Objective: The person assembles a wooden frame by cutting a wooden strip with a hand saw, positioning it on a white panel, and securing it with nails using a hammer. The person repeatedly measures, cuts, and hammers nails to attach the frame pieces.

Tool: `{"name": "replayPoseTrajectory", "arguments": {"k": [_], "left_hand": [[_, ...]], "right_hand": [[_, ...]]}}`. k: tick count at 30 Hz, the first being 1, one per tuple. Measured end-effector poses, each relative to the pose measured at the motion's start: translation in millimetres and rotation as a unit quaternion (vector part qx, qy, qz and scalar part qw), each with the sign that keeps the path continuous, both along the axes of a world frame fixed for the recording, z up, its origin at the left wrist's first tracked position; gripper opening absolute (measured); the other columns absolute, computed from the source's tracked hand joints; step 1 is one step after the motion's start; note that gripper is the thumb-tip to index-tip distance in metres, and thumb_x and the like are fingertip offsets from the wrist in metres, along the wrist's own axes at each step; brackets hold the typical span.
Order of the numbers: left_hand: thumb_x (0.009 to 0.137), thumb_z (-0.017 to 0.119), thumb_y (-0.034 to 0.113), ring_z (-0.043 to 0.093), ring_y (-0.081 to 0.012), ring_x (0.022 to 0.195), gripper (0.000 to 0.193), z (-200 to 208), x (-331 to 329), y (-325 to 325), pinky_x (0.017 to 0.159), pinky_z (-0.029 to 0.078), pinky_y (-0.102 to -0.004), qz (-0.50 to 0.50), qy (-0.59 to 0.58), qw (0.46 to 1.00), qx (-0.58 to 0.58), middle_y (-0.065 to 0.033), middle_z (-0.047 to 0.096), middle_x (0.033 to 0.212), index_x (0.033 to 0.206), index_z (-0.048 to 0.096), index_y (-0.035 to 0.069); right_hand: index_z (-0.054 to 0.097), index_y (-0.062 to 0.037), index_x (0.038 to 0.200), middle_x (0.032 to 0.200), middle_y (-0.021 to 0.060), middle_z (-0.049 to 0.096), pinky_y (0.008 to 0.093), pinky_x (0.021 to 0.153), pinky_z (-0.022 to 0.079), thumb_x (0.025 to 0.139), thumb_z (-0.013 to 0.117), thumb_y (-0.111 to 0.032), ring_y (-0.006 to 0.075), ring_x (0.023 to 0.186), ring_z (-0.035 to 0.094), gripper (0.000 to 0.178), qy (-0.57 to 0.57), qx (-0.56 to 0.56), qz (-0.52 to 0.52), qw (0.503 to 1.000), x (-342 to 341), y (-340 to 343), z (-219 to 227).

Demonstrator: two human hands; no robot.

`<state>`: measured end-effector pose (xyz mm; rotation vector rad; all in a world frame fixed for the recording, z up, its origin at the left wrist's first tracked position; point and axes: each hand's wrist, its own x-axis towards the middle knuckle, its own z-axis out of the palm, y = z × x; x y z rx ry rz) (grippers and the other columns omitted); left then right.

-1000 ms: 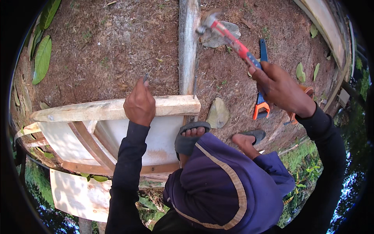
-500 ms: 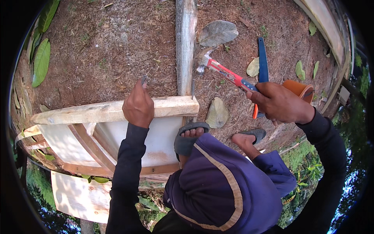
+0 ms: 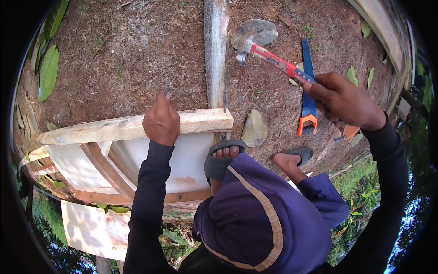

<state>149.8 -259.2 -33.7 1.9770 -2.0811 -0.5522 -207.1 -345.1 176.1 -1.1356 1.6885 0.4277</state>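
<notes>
My right hand is wrapped round the handle of a claw hammer, raised to the right of a long weathered timber. A pale wooden beam lies across that timber. My left hand rests on the beam, its fingers pinched together. Small grey metal tips, which look like nails, poke out between thumb and finger. At the beam's right end a thin nail stands upright, apart from the hammer head. Below the beam is a framed white panel, with my sandalled foot at its right edge.
A blue handsaw with an orange handle lies on the ground to the right. An orange-brown object shows partly beneath my right hand. Dry leaves lie about. A plywood sheet sits at lower left; a curved timber edges the upper right.
My right hand and the hammer have risen up the picture and moved slightly right, uncovering the saw's orange handle. The left hand has barely moved.
</notes>
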Motion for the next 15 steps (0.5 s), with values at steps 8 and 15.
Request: {"name": "replayPoseTrajectory", "arguments": {"k": [8, 15], "left_hand": [[0.1, 0.06, 0.014, 0.071, -0.0392, 0.075, 0.023, 5.5, 1.8, -1.9, 0.066, 0.055, -0.0475, -0.002, 0.021, 1.0, 0.004, -0.0206, 0.074, 0.093, 0.117, 0.068, 0.002], [0.1, 0.06, 0.013, 0.071, -0.0401, 0.075, 0.022, 5.8, 1.1, 4.2, 0.066, 0.055, -0.0482, 0.018, 0.017, 0.999, -0.026, -0.0213, 0.074, 0.092, 0.117, 0.067, 0.002]], "right_hand": [[0.053, -0.0057, 0.101, 0.075, -0.0035, 0.05, 0.0244, 0.048, 0.04, 0.111, 0.047, -0.038, 0.0073, 0.052, 0.047, 0.034, -0.154, -0.459, -0.219, 0.847, -34.4, -56.7, -26.3], [0.063, -0.0023, 0.106, 0.073, -0.002, 0.055, 0.024, 0.046, 0.038, 0.107, 0.054, -0.042, 0.0064, 0.05, 0.049, 0.04, 0.011, -0.116, -0.118, 0.986, -20.4, -35.6, 36.0]]}}
